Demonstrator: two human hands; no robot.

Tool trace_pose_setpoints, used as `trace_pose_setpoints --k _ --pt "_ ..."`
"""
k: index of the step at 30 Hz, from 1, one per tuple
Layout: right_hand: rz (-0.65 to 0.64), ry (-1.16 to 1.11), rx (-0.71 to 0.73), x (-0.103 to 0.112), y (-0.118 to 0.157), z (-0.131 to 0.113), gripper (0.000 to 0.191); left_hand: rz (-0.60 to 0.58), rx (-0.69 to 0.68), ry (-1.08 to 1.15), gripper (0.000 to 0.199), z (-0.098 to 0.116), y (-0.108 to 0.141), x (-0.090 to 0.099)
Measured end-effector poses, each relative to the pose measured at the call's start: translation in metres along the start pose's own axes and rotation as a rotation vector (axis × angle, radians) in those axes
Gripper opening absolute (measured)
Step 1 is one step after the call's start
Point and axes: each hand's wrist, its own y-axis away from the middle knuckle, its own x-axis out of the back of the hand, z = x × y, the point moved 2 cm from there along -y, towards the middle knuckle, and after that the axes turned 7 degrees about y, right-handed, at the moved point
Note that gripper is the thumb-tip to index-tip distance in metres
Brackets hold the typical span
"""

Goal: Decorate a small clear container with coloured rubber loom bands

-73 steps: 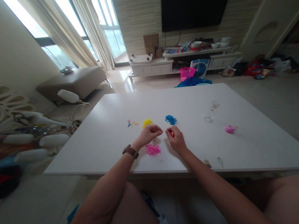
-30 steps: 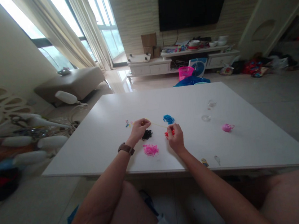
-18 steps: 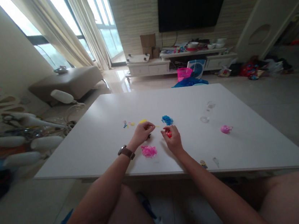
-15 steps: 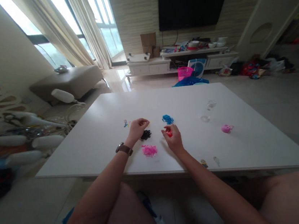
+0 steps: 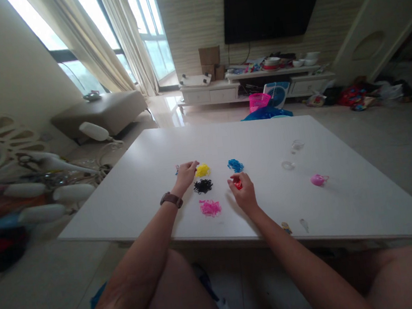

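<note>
My left hand [image 5: 186,175], with a watch on its wrist, is just left of a pile of yellow rubber bands [image 5: 203,170]. Its fingertips are pressed together; anything pinched there is too small to make out. Curved over some red rubber bands [image 5: 238,184], my right hand [image 5: 243,190] keeps its thumb and fingers apart and partly hides them. Blue rubber bands [image 5: 235,165] lie just beyond it. Between the hands are piles of black rubber bands [image 5: 203,186] and pink rubber bands [image 5: 210,208]. Small coloured pieces [image 5: 177,169] show partly behind my left hand.
On the white table [image 5: 256,138], a pink round item [image 5: 319,179], a clear ring [image 5: 288,165] and another clear piece [image 5: 297,146] lie to the right. A small yellow figure [image 5: 286,227] and a clear teardrop-shaped piece [image 5: 304,225] are near the front edge.
My left hand has drawn back left from the yellow rubber bands, uncovering them and the black pile. My right hand stays at the red ones. The whole view has shifted slightly.
</note>
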Motion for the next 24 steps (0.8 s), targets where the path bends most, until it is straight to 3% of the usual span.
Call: trace_pose_setpoints --k 3,6,15,19,24 --pt "-0.006 0.009 0.030 -0.001 0.000 -0.001 0.009 -0.137 0.190 0.400 0.028 0.002 0.012 -0.011" --pt "-0.024 0.015 0.064 -0.001 0.000 -0.003 0.008 -0.300 0.314 0.599 0.022 0.005 0.029 -0.022" --pt "-0.118 0.027 0.177 0.000 -0.001 -0.007 0.012 -0.630 0.350 0.548 0.025 -0.003 0.052 -0.044" --pt "-0.144 0.058 0.182 -0.003 -0.001 -0.005 0.006 -0.687 0.324 0.523 0.037 -0.002 0.055 -0.045" --pt "-0.146 0.067 0.174 -0.003 0.000 -0.006 0.012 -0.712 0.327 0.478 0.045 0.001 0.058 -0.046"
